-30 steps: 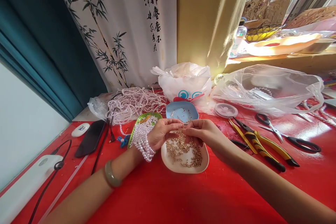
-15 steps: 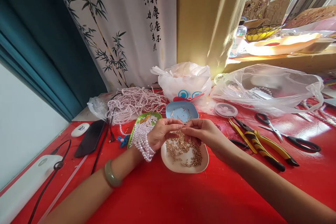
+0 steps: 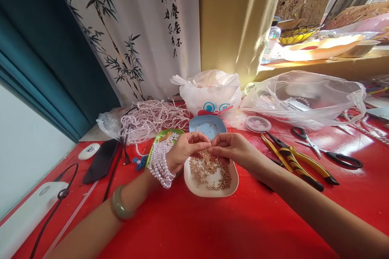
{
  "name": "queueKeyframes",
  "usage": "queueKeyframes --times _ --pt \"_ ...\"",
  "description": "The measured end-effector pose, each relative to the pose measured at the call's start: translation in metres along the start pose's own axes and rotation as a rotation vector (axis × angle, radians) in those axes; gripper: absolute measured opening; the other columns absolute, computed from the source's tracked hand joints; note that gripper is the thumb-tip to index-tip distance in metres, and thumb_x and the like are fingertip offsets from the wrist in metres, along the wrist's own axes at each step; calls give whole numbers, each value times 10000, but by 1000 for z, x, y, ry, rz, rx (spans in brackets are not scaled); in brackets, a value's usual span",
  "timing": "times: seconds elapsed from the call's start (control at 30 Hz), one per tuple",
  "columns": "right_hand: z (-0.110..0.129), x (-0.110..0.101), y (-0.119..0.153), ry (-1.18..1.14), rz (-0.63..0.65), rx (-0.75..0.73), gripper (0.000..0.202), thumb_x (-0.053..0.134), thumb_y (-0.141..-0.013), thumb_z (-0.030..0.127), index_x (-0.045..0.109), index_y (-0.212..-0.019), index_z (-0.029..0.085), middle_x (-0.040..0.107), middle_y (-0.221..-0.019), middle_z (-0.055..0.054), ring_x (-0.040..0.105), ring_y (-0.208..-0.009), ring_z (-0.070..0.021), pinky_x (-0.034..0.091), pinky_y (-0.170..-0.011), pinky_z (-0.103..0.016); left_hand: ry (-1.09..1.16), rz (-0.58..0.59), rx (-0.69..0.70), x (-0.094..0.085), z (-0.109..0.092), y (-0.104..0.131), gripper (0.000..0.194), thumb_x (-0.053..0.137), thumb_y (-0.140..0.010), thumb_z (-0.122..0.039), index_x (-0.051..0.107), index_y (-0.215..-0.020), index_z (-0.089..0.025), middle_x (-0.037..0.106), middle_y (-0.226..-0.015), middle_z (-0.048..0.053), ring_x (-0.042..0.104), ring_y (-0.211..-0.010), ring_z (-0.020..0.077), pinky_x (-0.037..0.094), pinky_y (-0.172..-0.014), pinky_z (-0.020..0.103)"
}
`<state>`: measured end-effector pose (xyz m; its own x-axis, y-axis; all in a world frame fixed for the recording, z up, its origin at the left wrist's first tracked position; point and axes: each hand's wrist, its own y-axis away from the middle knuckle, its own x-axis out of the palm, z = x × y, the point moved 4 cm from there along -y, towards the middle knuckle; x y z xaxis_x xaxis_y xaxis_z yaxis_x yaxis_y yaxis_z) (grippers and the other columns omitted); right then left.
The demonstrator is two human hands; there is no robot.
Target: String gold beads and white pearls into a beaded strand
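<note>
My left hand [image 3: 187, 147] and my right hand [image 3: 227, 148] meet fingertip to fingertip, both pinched closed. Whatever sits between the fingertips is too small to make out. Right below them lies a white dish [image 3: 194, 188] with many small gold beads [image 3: 225, 178]. Strands of pearly beads [image 3: 161, 166] wrap my left wrist, and a green bangle [image 3: 120, 203] circles the forearm. Beyond the fingers is a blue dish [image 3: 197, 123] holding small metal pieces. A green dish [image 3: 154, 139] with white beads is partly hidden behind my left hand.
Pliers [image 3: 299, 162] and scissors [image 3: 337, 158] lie at the right, near a white spool [image 3: 257, 124]. Heaped pearl strands [image 3: 152, 119] and plastic bags [image 3: 310, 97] line the back. A phone [image 3: 101, 161], cables and a white power strip [image 3: 33, 210] occupy the left.
The whole view has shifted slightly, so things appear a little further left and up. Both hands stay pinched together over the white dish, with only slight finger movement.
</note>
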<state>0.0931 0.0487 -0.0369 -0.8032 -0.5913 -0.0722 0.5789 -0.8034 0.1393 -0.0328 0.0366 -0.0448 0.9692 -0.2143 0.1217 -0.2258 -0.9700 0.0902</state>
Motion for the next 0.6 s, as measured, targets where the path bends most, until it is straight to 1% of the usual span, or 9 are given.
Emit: queueKeyframes --times 0.1,0.23,0.3,0.4,0.43,0.5,0.6 --pt "4 0 3 8 12 8 235 663 -630 321 521 -693 145 615 -557 5 450 -413 -43 302 -401 -180 -39 -23 65 0 -3 1 163 673 -613 -269 586 -672 -144 560 -671 3 507 -604 90 398 -521 192" --pt "10 0 6 56 16 14 192 598 -695 327 567 -729 141 622 -585 -10 460 -438 -51 320 -418 -185 -109 -62 141 -1 -7 2 154 676 -615 -265 590 -641 -139 549 -655 4 492 -622 90 391 -552 193" --pt "12 -2 6 103 7 5 191 582 -706 328 583 -698 137 622 -597 -19 451 -449 -52 307 -418 -186 -104 -62 151 0 -9 2 167 679 -614 -268 581 -631 -134 541 -665 4 491 -633 91 399 -574 201" --pt "14 -6 6 159 -7 6 177 579 -701 309 587 -648 141 614 -593 -17 399 -427 -46 271 -407 -197 -16 -63 130 0 -11 2 171 678 -620 -255 567 -637 -126 539 -761 13 507 -694 100 433 -621 222" --pt "14 -9 6 172 -13 5 175 574 -703 306 587 -637 145 613 -593 -16 397 -430 -49 276 -415 -204 28 -73 121 -2 -12 2 163 672 -628 -246 564 -642 -123 537 -794 17 511 -708 101 443 -633 228" --pt "16 -16 5 212 -18 -11 168 569 -706 302 595 -629 155 619 -618 -17 448 -485 -70 320 -471 -220 125 -117 116 -10 -14 -1 134 653 -652 -214 559 -648 -118 534 -835 23 518 -725 100 458 -641 229" --pt "19 -28 5 293 -21 -18 159 586 -694 315 620 -642 168 633 -691 -26 543 -662 -132 379 -616 -255 271 -226 136 -32 -17 -8 54 609 -692 -145 565 -684 -114 539 -823 27 529 -735 100 477 -626 218"
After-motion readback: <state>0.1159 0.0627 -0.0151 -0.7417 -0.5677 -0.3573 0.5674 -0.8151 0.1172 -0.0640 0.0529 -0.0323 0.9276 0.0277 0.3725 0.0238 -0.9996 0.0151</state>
